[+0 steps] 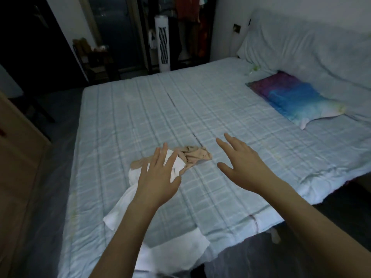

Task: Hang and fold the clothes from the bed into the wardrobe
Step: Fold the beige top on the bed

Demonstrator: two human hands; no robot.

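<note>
Two garments lay on the near part of the bed (220, 109): a crumpled beige garment (192, 156) near the middle of the mattress, and a white garment (124, 205) that ran from beside it towards the near edge, with more white cloth spread at the bed's near corner. The white piece overlapped the left end of the beige one. The person's left hand (158, 177) hovered over that overlap with fingers straight and spread, holding nothing; whether it touched the cloth I could not tell. The right hand (241, 161) was stretched out just right of the beige garment, fingers likewise splayed and empty, above the checked pale-blue cover.

Farther right, near the head of the bed, sat a pillow (297, 99) in purple and blue, with a large pale cushion (311, 51) propped against the wall behind it. Beyond the far side stood a white tower fan (163, 43), and just right of it clothes hung on a dark rack (188, 19). At the far left a wooden chair (94, 59) stood against the wall, in dim light.
</note>
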